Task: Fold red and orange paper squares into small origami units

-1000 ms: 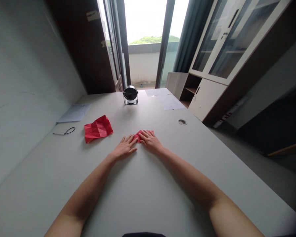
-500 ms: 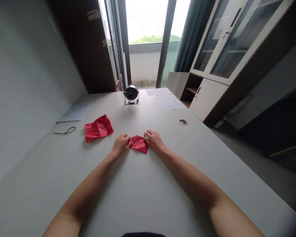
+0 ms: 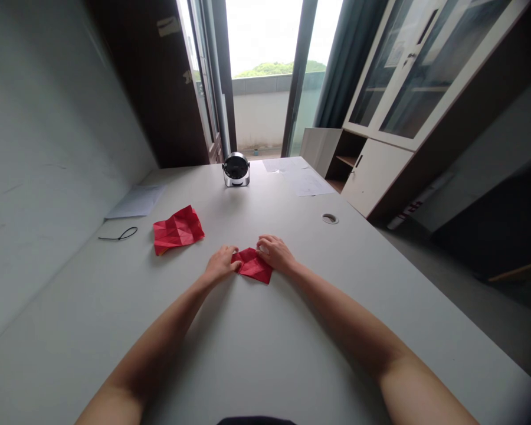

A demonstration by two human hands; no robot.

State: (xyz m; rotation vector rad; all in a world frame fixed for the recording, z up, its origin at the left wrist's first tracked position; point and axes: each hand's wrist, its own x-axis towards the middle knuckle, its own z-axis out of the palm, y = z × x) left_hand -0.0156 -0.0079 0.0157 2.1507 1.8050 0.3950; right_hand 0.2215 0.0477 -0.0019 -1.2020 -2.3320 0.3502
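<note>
I see folded red paper [image 3: 253, 268] on the bench [image 3: 265, 336], long axis ten-to-four, at three o'clock from my left hand [image 3: 222, 261], fingers pinching it; right hand [image 3: 276, 252] touches too, grip unclear.

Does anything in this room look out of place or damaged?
One lower door of the white cabinet stands open while its neighbour is shut. Pale patches on the dark panel look like torn remnants. The red paper between left hand and right hand is creased; no clear tear shows.
</note>
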